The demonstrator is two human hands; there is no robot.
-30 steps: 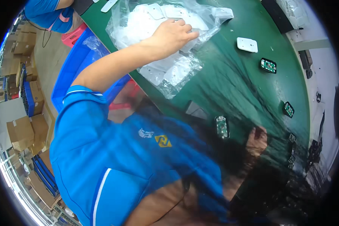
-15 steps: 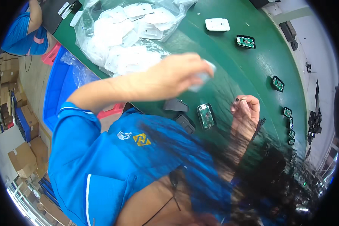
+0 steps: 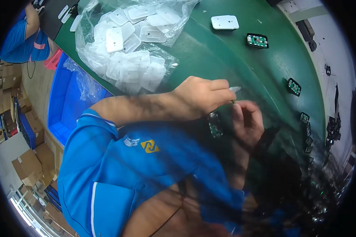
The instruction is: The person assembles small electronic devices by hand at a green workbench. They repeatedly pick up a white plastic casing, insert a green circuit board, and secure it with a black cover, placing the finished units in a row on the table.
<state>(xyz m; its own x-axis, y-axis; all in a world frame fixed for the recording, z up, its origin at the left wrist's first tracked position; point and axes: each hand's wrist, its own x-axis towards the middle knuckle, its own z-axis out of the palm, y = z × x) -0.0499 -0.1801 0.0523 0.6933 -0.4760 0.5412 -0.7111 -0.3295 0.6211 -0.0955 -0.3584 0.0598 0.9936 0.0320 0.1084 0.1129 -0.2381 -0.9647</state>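
Note:
My left hand (image 3: 209, 94) reaches in from the left, its fingers closed on a whitish plastic piece (image 3: 235, 89); most of that piece is hidden behind the fingers. My right hand (image 3: 249, 120) is closed too, thumb and forefinger pinching a small dark part (image 3: 233, 102) whose kind is too small to tell. The fingertips of both hands nearly meet. Just below them lies a green circuit board in a black case (image 3: 215, 125), partly covered by my left hand and by dark hair strands.
An open clear bag (image 3: 81, 49) of white plastic covers (image 3: 114, 39) lies on the green table (image 3: 209, 51). Farther right are a white cover (image 3: 224, 22) and several cased circuit boards (image 3: 257, 40). A blue bin (image 3: 61, 114) stands left; another person's blue sleeve (image 3: 14, 37) shows beyond.
My left hand has moved right and down with the whitish piece, toward my right hand. My right hand has shifted slightly left with the small dark part. The head view has shifted a little.

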